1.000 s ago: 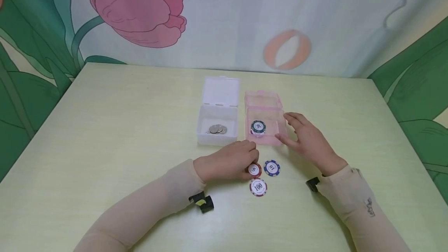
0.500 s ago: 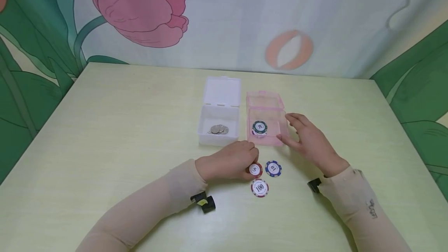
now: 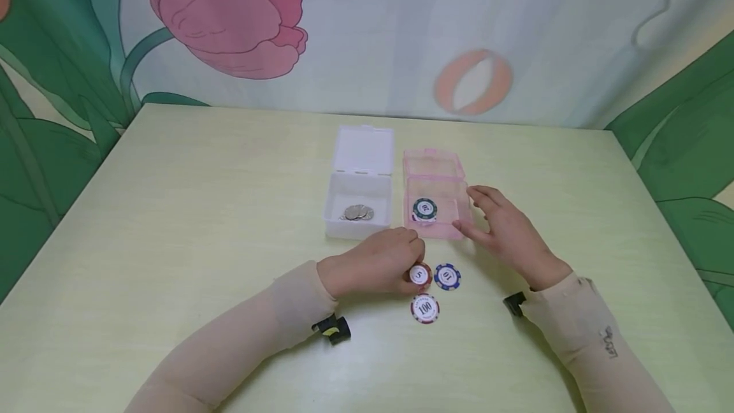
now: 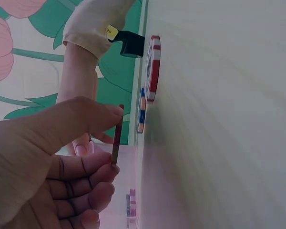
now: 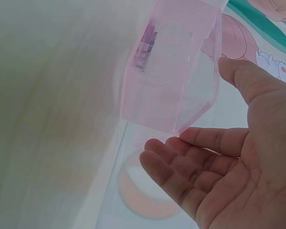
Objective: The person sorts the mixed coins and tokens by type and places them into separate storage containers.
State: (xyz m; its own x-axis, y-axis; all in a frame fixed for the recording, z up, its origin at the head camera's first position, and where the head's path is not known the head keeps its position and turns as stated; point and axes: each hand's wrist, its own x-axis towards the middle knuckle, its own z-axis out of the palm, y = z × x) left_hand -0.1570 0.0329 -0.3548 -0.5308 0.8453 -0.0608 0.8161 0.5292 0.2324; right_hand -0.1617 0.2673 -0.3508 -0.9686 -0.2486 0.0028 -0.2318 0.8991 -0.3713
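Chip 100 (image 3: 425,308) lies nearest you, then blue chip 10 (image 3: 447,276). Your left hand (image 3: 378,264) pinches red chip 5 (image 3: 420,275) between thumb and fingertips; only the left wrist view reveals it raised off the table (image 3: 229,209). Your right hand (image 3: 507,232), fingers spread and loosely bent, touches the pink box (image 3: 441,231), whose chip stack (image 5: 147,45) the right wrist view shows side-on. Beside it, coins (image 3: 358,212) in the white box (image 3: 350,229) show only from the head.

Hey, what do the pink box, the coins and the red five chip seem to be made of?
Pink box: probably plastic, tinted and smooth, since its walls are see-through. Coins: likely metal, faintly shiny, given their silvery-grey look. Red five chip: maybe hard plastic or clay composite; it looks stiff and flat, finish unclear.
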